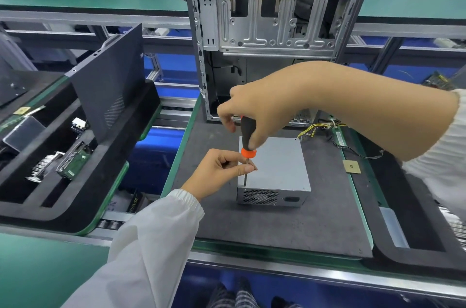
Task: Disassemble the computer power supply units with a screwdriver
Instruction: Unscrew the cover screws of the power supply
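Note:
A grey metal power supply unit (280, 166) sits on the dark mat (277, 227), its fan grille facing me. A screwdriver (248, 139) with a black and orange handle stands upright, its tip at the unit's near left top corner. My right hand (254, 111) grips the handle from above. My left hand (222, 169) pinches the thin metal shaft just under the orange collar. Yellow and black cables (317, 128) run from the unit's far right side.
An open computer case (272, 30) stands right behind the unit. A black foam tray (75, 194) at left holds a hard drive (75, 161) and other parts, with a black side panel (111, 81) leaning in it. A small square chip (351, 166) lies at right.

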The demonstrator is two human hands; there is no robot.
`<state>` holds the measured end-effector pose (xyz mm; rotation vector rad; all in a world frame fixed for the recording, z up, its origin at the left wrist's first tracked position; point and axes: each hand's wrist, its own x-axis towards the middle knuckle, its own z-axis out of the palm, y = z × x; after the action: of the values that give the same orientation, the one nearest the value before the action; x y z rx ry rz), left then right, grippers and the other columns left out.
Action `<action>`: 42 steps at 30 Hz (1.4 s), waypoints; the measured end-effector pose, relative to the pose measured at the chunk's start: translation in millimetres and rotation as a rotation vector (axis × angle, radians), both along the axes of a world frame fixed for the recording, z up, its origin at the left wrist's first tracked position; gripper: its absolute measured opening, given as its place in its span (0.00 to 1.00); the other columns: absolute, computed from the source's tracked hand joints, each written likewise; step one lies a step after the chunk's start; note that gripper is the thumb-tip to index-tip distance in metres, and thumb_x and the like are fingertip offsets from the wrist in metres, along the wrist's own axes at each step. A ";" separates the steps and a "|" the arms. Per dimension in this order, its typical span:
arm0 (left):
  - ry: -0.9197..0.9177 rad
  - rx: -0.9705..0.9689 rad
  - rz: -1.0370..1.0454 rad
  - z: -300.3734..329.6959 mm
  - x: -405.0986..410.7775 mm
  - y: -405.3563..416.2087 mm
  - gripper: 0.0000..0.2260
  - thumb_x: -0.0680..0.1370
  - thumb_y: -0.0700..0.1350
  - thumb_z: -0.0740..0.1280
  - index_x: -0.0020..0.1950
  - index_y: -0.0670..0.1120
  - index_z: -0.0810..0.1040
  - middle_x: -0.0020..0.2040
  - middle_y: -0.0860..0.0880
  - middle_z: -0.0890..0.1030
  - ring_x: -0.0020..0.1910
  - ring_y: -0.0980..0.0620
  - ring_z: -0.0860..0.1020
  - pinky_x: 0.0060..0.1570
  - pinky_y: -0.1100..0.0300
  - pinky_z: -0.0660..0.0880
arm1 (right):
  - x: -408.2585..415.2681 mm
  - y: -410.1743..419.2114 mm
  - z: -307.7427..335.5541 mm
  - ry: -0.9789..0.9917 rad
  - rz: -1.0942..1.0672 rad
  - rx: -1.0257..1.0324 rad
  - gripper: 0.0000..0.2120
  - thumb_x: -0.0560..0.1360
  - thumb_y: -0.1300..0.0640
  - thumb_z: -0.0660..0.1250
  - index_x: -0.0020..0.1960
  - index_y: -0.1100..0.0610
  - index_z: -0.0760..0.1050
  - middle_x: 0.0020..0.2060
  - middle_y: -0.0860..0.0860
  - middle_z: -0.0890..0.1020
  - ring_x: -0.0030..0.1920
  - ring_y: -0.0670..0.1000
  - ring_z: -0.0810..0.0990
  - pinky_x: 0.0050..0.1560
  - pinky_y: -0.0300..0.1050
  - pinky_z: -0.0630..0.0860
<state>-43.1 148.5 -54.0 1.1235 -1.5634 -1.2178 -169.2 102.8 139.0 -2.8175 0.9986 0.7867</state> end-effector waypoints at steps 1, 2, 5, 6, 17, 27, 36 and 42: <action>0.005 -0.002 0.008 0.0 -0.1 0.0 0.06 0.71 0.51 0.73 0.45 0.50 0.86 0.33 0.43 0.69 0.37 0.44 0.64 0.46 0.50 0.70 | 1.0 1.2 0.4 -0.037 -0.046 0.005 0.22 0.70 0.38 0.70 0.56 0.51 0.71 0.44 0.50 0.79 0.38 0.52 0.83 0.30 0.39 0.69; 0.000 -0.005 0.019 0.0 -0.1 0.0 0.06 0.71 0.51 0.73 0.44 0.50 0.86 0.33 0.44 0.68 0.36 0.42 0.63 0.45 0.51 0.69 | 2.1 2.0 -0.3 -0.054 -0.111 -0.031 0.27 0.69 0.32 0.66 0.52 0.54 0.72 0.34 0.49 0.82 0.32 0.50 0.83 0.28 0.38 0.70; -0.022 0.000 0.006 -0.6 0.6 -0.8 0.08 0.71 0.53 0.73 0.45 0.51 0.86 0.33 0.38 0.70 0.36 0.43 0.65 0.45 0.53 0.65 | 2.7 3.6 -6.6 -0.074 -0.187 -0.146 0.30 0.76 0.32 0.55 0.35 0.59 0.69 0.12 0.48 0.71 0.21 0.50 0.78 0.27 0.40 0.70; -0.030 -0.004 0.005 -1.3 0.9 -1.6 0.09 0.71 0.53 0.73 0.45 0.50 0.86 0.33 0.38 0.70 0.36 0.43 0.65 0.45 0.53 0.65 | 3.5 0.7 -8.9 -0.067 -0.169 -0.152 0.28 0.78 0.36 0.55 0.35 0.60 0.70 0.13 0.48 0.72 0.24 0.51 0.79 0.29 0.41 0.72; -0.045 -0.003 -0.026 -8.1 4.7 -6.9 0.05 0.73 0.50 0.74 0.46 0.50 0.86 0.34 0.47 0.68 0.37 0.48 0.65 0.45 0.55 0.66 | 1.7 -1.4 -6.4 -0.146 -0.145 -0.083 0.19 0.76 0.41 0.65 0.40 0.57 0.71 0.17 0.49 0.76 0.24 0.51 0.81 0.28 0.37 0.75; -0.286 0.007 -0.071 -32.4 23.1 2.0 0.09 0.74 0.43 0.75 0.52 0.49 0.81 0.29 0.55 0.59 0.30 0.55 0.58 0.36 0.70 0.63 | -11.9 -12.2 -1.2 -0.280 -0.217 0.046 0.12 0.78 0.48 0.65 0.50 0.57 0.74 0.30 0.53 0.80 0.21 0.47 0.80 0.30 0.41 0.78; -0.204 0.002 0.033 -41.2 14.3 -0.1 0.02 0.74 0.47 0.74 0.45 0.52 0.84 0.26 0.56 0.59 0.29 0.53 0.57 0.39 0.59 0.65 | -22.1 -20.5 1.5 -0.292 -0.252 0.050 0.13 0.77 0.46 0.65 0.49 0.56 0.76 0.30 0.51 0.82 0.24 0.48 0.81 0.31 0.40 0.75; -0.184 0.005 0.051 -40.7 9.0 -0.4 0.02 0.75 0.44 0.73 0.45 0.47 0.85 0.24 0.57 0.62 0.28 0.57 0.59 0.38 0.64 0.67 | -28.7 -23.0 1.7 -0.295 -0.279 0.051 0.13 0.77 0.45 0.65 0.49 0.55 0.76 0.32 0.52 0.83 0.23 0.49 0.81 0.26 0.37 0.72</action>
<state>-34.1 148.1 -94.8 1.3016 -1.6583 -1.1105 -197.9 79.8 140.6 -2.5687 1.2553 0.3489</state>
